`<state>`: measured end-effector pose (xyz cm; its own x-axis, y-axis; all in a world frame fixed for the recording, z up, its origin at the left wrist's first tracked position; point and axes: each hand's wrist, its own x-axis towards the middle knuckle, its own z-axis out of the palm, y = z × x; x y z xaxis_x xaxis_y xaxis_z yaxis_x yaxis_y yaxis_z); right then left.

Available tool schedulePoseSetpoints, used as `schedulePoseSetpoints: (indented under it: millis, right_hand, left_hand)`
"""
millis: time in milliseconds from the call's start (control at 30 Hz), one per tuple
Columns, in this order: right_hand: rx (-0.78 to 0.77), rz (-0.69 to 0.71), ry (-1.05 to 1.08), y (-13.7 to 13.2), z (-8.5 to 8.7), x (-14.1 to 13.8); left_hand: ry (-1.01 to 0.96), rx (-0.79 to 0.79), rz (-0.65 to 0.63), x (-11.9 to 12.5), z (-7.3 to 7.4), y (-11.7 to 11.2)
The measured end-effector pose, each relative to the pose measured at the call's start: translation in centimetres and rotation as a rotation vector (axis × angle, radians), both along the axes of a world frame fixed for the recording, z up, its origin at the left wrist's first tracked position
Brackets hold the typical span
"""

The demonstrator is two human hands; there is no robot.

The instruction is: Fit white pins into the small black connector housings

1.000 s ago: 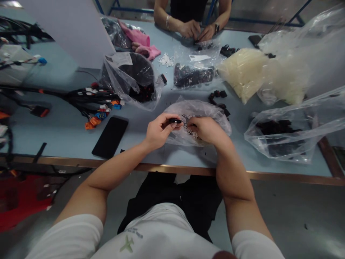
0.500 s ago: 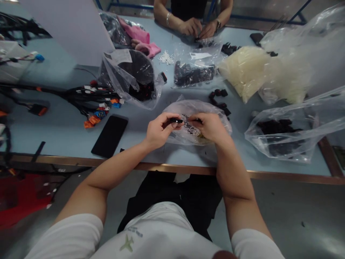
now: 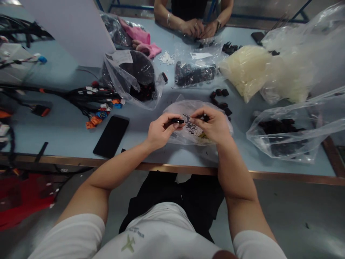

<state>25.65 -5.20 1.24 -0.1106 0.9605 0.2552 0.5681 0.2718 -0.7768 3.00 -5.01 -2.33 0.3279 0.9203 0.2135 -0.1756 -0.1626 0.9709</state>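
L hand (image 3: pixel 159 131): thumb + fingers clenched on small blk connector (image 3: pixel 178 121), held roughly level just above bag. R hand (image 3: pixel 212 124): thumb + index pinch small dark piece (image 3: pixel 205 117), too small to ID. Hands near each other, not touching. Both over clear plastic bag (image 3: pixel 175 108), lying flat on pale blue table (image 3: pixel 67 142) close to its brown front edge (image 3: pixel 172 167). Small pale + dark parts (image 3: pixel 190 126) inside bag, under fingers.

Outward, clock dirs from hands:
- 1 o'clock: loose blk connectors (image 3: pixel 219 99) on table, just beside bag rim.
- 12: clear bag of blk parts (image 3: pixel 194 73).
- 1–2: large bags of cream parts (image 3: pixel 246 72).
- 3: clear bag of blk parts (image 3: pixel 280 135).
- 11: clear bag w/ dark coil (image 3: pixel 137 70); small heap of white bits (image 3: pixel 166 57) beyond it, toward 12.
- 10: wire harness (image 3: pixel 91 99) w/ orange + blue connectors.
- 9: blk phone (image 3: pixel 111 136), face down or screen off, cannot tell.
- Far 11: pink cloth (image 3: pixel 142 41).
- Far 12: co-worker's hands (image 3: pixel 192 29) across table, close together over another clear bag (image 3: pixel 201 48); fingers closed on something small, item unclear. Bracelet on one wrist, watch on other.
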Motion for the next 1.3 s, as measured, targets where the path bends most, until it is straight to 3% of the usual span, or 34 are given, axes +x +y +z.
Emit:
schedulePoseSetpoints:
  millis: [167,333,767,1133,1300]
  right_hand:
    - [0.092,0.06,0.222,-0.8,0.0,-1.8]
    - [0.178,0.151,0.295,-0.6,-1.0,-2.7]
    - [0.235,0.115,0.157,-0.6,-1.1,-2.3]
    - [0.549,0.052,-0.048,-1.4,-1.9,-3.4]
    - [0.581,0.087,0.011,-1.4,-2.8,-4.1]
  left_hand:
    - [0.064,0.027,0.021,-0.3,-0.2,0.0]
    - [0.206,0.104,0.087,-0.6,-0.4,-0.1]
    - [0.237,0.146,0.107,-0.6,-0.5,-0.3]
    - [0.406,0.345,0.222,-1.1,-0.2,-0.3]
    - [0.307,0.164,0.203,-1.0,-0.5,-0.3]
